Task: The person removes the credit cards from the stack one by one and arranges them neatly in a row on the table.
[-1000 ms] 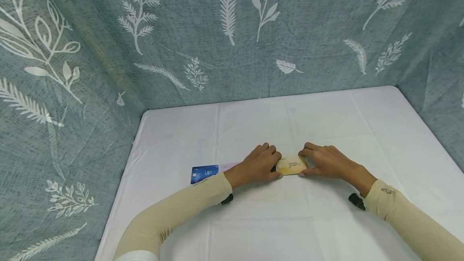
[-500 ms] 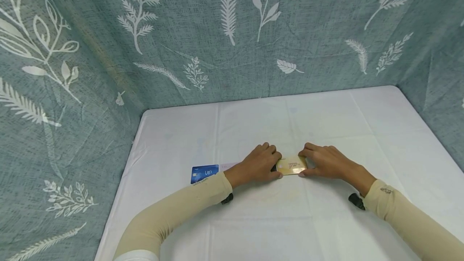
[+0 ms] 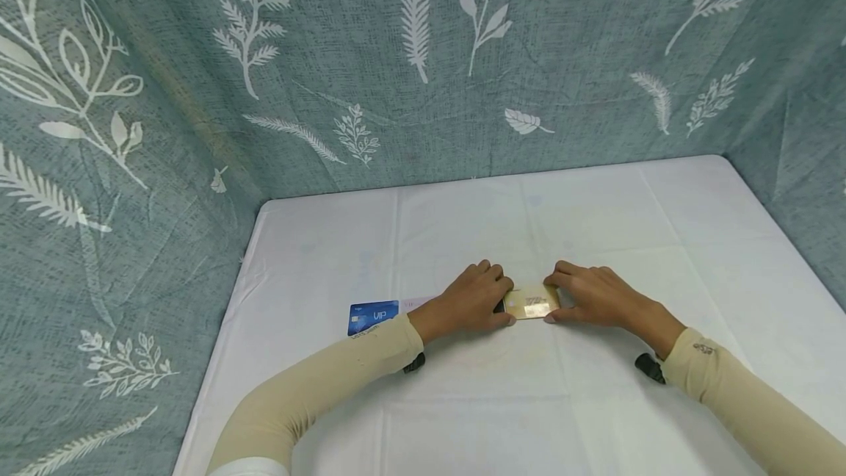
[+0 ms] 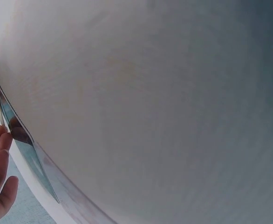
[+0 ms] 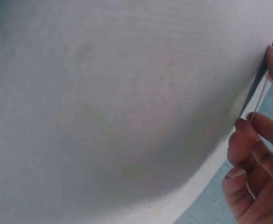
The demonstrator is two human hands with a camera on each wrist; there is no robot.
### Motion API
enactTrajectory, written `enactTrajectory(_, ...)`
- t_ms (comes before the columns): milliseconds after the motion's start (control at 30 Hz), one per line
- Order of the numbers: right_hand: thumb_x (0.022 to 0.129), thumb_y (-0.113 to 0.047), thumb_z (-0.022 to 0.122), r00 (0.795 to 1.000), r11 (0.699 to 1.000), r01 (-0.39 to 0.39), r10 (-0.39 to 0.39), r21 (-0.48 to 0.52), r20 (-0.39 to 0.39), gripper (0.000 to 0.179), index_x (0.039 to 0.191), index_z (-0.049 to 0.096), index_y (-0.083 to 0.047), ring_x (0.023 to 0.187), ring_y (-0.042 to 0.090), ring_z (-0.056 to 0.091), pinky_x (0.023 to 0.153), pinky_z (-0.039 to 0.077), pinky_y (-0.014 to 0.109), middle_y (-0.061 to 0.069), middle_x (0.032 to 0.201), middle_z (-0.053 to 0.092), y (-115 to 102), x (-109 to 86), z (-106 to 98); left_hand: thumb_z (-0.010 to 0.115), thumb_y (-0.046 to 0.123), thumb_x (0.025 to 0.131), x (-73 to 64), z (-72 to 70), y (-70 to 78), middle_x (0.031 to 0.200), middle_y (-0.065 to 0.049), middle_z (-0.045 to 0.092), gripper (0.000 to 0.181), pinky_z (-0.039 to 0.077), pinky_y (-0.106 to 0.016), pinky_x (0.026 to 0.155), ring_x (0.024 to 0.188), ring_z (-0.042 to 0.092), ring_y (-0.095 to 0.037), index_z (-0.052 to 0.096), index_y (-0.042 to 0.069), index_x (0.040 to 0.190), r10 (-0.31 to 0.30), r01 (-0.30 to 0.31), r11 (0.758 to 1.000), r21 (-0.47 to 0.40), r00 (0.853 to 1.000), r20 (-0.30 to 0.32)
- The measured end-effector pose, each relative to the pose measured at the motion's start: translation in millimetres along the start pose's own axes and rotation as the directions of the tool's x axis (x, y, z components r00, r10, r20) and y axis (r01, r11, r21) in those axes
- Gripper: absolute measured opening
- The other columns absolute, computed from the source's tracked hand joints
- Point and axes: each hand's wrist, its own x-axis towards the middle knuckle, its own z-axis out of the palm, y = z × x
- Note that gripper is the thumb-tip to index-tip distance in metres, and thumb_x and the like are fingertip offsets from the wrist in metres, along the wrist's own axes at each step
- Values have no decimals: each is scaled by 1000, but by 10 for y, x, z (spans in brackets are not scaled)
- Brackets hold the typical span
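Note:
A gold card [image 3: 531,301] with dark print and a chip lies between my two hands in the head view. My left hand [image 3: 477,298] pinches its left edge, thumb at the near corner and fingers at the far one. At the right edge, my right hand [image 3: 598,296] pinches it the same way. Under my left hand shows part of a dark card [image 3: 499,307]. In the left wrist view this glossy card [image 4: 31,161] mirrors the fingertips and sits just below the gold one. Seen edge-on in the right wrist view, the gold card is a thin line by my fingers [image 5: 267,158].
Left of my left wrist lies a blue VIP card [image 3: 372,316], partly covered by the sleeve. Beside it is a pale pinkish card [image 3: 418,303], also partly hidden by the forearm. A white cloth covers the table [image 3: 476,417]; a patterned grey-green curtain [image 3: 370,57] hangs behind.
The gold card has tilted slightly, so a bright glare patch now covers part of its print. Both hands stay in place.

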Motion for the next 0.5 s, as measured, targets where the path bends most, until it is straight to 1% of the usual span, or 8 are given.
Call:
enactTrajectory(267, 81, -53, 79, 1000, 1000, -5, 5, 12, 2, 58, 116, 71, -7, 61, 2, 43, 52, 39, 21, 1, 106, 63, -6, -8, 0, 67, 52, 92, 5, -15, 14, 112, -2, 63, 51, 41, -27, 76, 91, 50, -15, 66, 13, 124, -11, 11, 1000, 4, 1000, 25)
enactTrajectory(500, 78, -53, 81, 1000, 1000, -5, 5, 6, -16, 59, 115, 71, -8, 59, 2, 41, 52, 38, 20, 0, 103, 62, 1, -7, 20, 68, 52, 91, 5, -30, 25, 113, -2, 63, 51, 41, -27, 77, 92, 50, -15, 66, 13, 124, -21, 21, 1000, -10, 999, 36)
